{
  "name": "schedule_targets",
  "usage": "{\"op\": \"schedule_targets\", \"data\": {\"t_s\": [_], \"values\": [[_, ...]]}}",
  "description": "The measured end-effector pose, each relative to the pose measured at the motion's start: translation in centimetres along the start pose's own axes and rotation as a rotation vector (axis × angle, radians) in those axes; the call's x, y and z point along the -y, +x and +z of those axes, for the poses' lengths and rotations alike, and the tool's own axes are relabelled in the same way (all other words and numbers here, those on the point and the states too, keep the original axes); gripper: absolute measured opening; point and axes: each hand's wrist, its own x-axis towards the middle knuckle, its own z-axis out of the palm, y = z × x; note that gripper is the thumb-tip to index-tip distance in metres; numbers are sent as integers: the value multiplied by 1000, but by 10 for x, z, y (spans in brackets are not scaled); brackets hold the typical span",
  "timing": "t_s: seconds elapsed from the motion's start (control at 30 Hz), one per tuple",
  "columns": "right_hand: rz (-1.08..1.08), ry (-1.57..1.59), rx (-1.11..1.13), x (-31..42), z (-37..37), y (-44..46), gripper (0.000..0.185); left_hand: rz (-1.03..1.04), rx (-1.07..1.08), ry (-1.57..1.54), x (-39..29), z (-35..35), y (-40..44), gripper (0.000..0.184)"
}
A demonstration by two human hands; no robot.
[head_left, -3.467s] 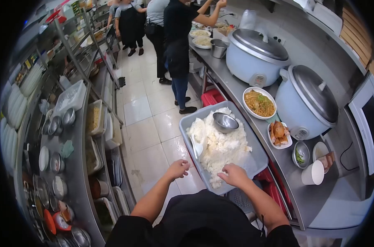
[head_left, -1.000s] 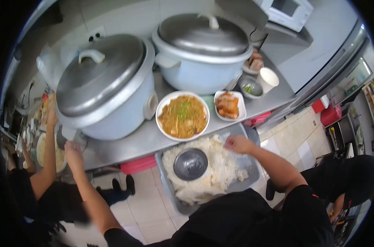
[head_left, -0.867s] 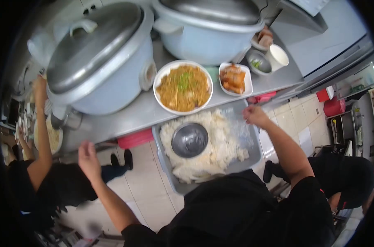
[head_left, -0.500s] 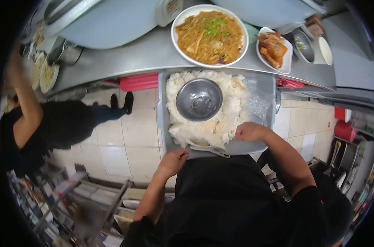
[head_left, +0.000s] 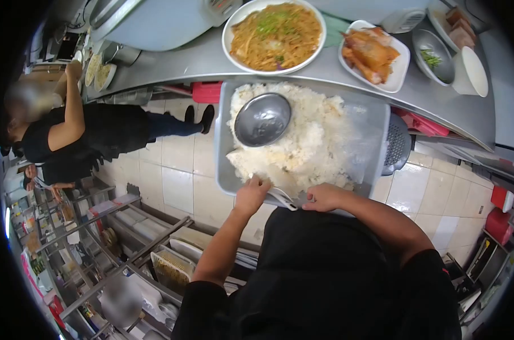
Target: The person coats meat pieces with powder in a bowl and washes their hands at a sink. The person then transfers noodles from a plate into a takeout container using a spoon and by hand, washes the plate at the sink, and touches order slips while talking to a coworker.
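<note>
A grey plastic tub (head_left: pixel 385 147) full of white rice (head_left: pixel 319 130) stands in front of me. A metal bowl (head_left: pixel 263 119) sits tilted in the rice, toward the left. My left hand (head_left: pixel 252 195) is at the tub's near rim by the rice, fingers pinched together; what they hold is hidden. Between my hands, the white handle of a utensil, like a rice paddle (head_left: pixel 283 198), leans over the near rim. My right hand (head_left: pixel 323 198) is close to the end of that handle, its fingers curled; I cannot see what is in them.
On the steel counter (head_left: pixel 194 68) are a plate of noodles (head_left: pixel 275 37), a dish of roast meat (head_left: pixel 373 56), a metal bowl of greens (head_left: pixel 434 56) and a white bowl (head_left: pixel 470 71). A co-worker (head_left: pixel 112 133) stands at left, near metal racks (head_left: pixel 138 249).
Both hands have drawn closer to the utensil handle: the left up and right to the rim, the right down and left. The view has shifted, and the metal bowl now looks more tilted.
</note>
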Motion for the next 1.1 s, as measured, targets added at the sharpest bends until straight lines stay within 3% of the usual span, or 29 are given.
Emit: {"op": "schedule_targets", "data": {"t_s": [0.1,0.2,0.3,0.37,0.4,0.47,0.53,0.6,0.63,0.73,0.8,0.83,0.93,0.97,1.07,1.1], "values": [[5,44,-73,-16,-29,-40,46,110,-74,66,-9,-12,-2,7],[23,84,-140,-27,-59,-66,45,303,-384,-65,-22,-43,-17,11],[16,118,-170,-26,-76,-69,44,-16,-424,-299,-39,-59,-42,6],[26,135,-204,-13,-86,-71,43,-153,-410,-813,-61,-75,-37,11],[13,70,-274,-8,-84,-69,43,-212,-384,-1072,-68,-79,-34,14],[9,-62,-448,3,-82,-67,43,-235,-315,-1244,-77,-89,-22,23],[18,-563,-816,12,-84,-74,40,-326,-209,-1423,-96,-105,-15,24],[78,-1008,-1123,1,-91,-68,37,-275,-102,-1352,-101,-99,2,31],[148,-1000,-1111,-33,-87,-51,26,-234,-55,-1315,-104,-91,12,31],[303,-138,-730,-53,-97,-37,22,-201,84,-1418,-115,-78,46,28],[110,150,-899,-18,-82,-48,23,-263,210,-1607,-128,-70,67,28],[0,292,-976,-4,-73,-53,24,-217,278,-1516,-129,-58,77,37],[-15,228,-1076,-31,-69,-26,36,-160,466,-1359,-130,-85,68,35],[10,70,-1022,-37,-72,-28,40,-138,462,-1303,-116,-100,57,30],[138,-330,-866,-46,-89,-48,48,27,-241,-936,-82,-134,24,25],[227,-413,-820,-17,-97,-75,50,-81,-333,-982,-66,-137,27,23]]}}
